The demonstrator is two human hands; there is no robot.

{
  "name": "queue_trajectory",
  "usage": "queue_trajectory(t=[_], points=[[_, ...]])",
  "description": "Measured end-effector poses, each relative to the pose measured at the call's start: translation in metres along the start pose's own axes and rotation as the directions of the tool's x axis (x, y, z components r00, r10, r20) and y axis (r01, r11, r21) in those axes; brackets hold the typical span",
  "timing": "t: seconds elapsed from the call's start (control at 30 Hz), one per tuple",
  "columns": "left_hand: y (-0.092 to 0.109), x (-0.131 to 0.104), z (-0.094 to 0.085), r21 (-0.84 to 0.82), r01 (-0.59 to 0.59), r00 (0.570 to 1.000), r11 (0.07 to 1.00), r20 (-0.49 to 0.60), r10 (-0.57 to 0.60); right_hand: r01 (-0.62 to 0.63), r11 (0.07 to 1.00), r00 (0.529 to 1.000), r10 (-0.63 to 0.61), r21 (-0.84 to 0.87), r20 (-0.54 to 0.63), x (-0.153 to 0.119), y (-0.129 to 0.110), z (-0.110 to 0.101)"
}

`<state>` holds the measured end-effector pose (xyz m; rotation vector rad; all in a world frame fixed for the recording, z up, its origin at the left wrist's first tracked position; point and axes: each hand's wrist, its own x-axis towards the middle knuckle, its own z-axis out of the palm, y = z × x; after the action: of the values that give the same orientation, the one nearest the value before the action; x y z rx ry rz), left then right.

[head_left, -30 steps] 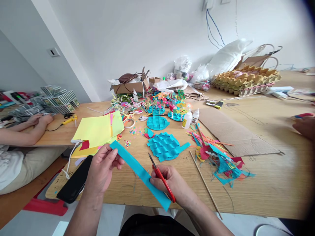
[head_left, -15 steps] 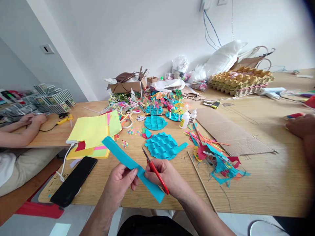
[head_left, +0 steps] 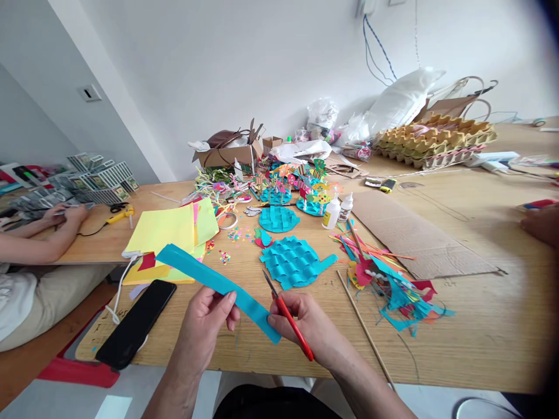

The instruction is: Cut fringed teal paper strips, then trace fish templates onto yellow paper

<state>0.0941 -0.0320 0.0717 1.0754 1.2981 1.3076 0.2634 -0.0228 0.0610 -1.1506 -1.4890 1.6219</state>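
Between finger and thumb, my left hand pinches a long blue paper strip near its middle. The strip slants from upper left down to the right, above the table. Tucked in my right hand are scissors with red handles, their closed blades pointing up and left. My right thumb and fingertips also touch the strip near its lower right end. Just beyond my hands lies a woven blue paper piece with a strip sticking out to the right. Behind it rests a smaller woven blue piece.
Yellow paper sheets and a black phone lie left. Glue bottles, a thin stick, paper scraps and cardboard lie ahead and right. Other people's hands show at left and at the right edge.
My right hand has slid down along the strip toward its lower right end, carrying the scissors. The strip has shifted left, and its upper end now reaches over the yellow sheets.
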Motion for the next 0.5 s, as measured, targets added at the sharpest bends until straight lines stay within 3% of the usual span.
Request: queue_trajectory(t=[0.17, 0.3, 0.4, 0.5], points=[[0.002, -0.006, 0.006, -0.024, -0.007, 1.000, 1.000, -0.028, 0.006, 0.013, 0.992, 0.999, -0.017, -0.126, -0.031, -0.002, -0.004, 0.002], [0.007, -0.006, 0.002, -0.078, 0.043, 0.998, 0.996, -0.037, -0.046, 0.091, 0.979, 0.996, -0.092, -0.184, 0.005, -0.006, -0.007, -0.005], [0.012, -0.008, -0.005, -0.148, 0.143, 0.990, 0.979, 0.029, -0.141, 0.116, 0.961, 0.991, -0.128, -0.250, -0.032, -0.004, -0.004, -0.015], [0.016, -0.011, -0.008, -0.183, 0.234, 0.968, 0.955, 0.141, -0.210, 0.103, 0.877, 0.978, -0.175, -0.469, -0.113, 0.000, 0.000, -0.016]])
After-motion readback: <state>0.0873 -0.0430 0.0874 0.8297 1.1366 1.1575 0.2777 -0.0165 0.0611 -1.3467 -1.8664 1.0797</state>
